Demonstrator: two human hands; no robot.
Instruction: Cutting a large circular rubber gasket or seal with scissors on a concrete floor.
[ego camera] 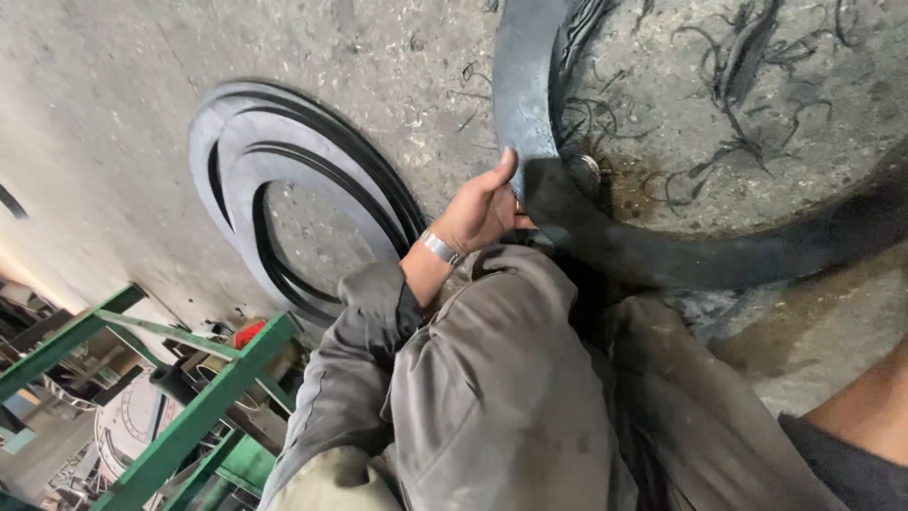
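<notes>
1. The left hand (482,210) has its fingers (506,170) clenched on the inner edge of the large black rubber ring (525,95), which lies on the concrete floor (113,95) in front of the knees.
2. The right hand is out of view; only a bare forearm (865,407) shows at the lower right, so its fingers cannot be judged.
3. Keep the grip close to the ring's edge, wrist straight.
4. Rubber shavings (738,57) litter the floor inside the ring; footing may be loose there.
5. A stack of cut rubber rings (274,161) lies near on the left; a green metal frame (199,407) limits room at lower left.
</notes>
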